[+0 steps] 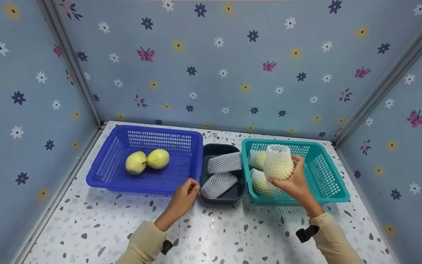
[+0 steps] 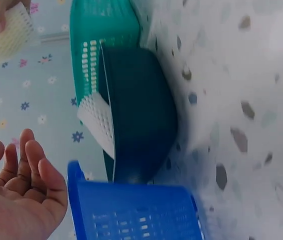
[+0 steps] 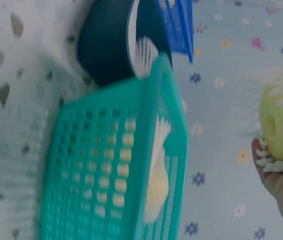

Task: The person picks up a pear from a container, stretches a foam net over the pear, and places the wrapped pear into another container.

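Note:
My right hand (image 1: 293, 179) holds a yellow-green apple (image 3: 279, 125) in a white foam net sleeve (image 1: 278, 156) above the teal basket (image 1: 328, 174). Fingers and thumb grip opposite sides of the sleeve, whose upper end stands up past the fruit. Below, two more sleeved apples (image 1: 260, 183) lie at the basket's left end. My left hand (image 1: 184, 196) hovers between the blue basket (image 1: 123, 185) and the dark bin (image 1: 220, 201), fingers loosely bent and holding nothing. Two bare apples (image 1: 136, 163) sit stem to stem in the blue basket.
Inside the dark bin, between the two baskets, lie flattened foam net sleeves (image 1: 218, 185). All three containers stand side by side on a speckled white tabletop (image 1: 211, 234). Flower-patterned panels (image 1: 211, 73) close off the back and both sides.

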Demonstrator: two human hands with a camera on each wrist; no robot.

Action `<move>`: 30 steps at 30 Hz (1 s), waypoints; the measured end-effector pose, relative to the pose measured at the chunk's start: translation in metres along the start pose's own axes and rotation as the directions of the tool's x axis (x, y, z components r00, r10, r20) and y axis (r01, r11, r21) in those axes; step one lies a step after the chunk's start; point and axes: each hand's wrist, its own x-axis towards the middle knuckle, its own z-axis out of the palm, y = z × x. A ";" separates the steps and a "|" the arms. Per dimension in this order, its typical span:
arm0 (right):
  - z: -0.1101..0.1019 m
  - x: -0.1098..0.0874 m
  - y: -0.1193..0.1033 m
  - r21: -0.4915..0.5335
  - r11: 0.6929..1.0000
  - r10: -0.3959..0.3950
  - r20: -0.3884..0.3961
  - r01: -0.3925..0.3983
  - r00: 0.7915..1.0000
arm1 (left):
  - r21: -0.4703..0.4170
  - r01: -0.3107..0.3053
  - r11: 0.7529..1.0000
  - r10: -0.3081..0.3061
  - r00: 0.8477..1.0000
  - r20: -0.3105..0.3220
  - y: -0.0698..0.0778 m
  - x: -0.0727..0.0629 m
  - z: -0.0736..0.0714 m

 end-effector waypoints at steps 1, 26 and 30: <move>-0.005 0.003 0.002 -0.022 1.000 0.014 -0.009 -0.014 1.000 | 0.024 -0.001 1.000 0.001 1.000 -0.012 -0.001 0.001 -0.003; -0.033 0.029 0.137 -0.362 0.833 0.442 -0.019 -0.419 0.897 | 0.607 0.019 0.794 0.078 0.988 -0.133 -0.039 0.018 -0.028; -0.032 0.032 0.139 -0.401 0.815 0.462 0.011 -0.419 0.887 | 0.624 0.014 0.781 0.088 0.987 -0.132 -0.039 0.020 -0.029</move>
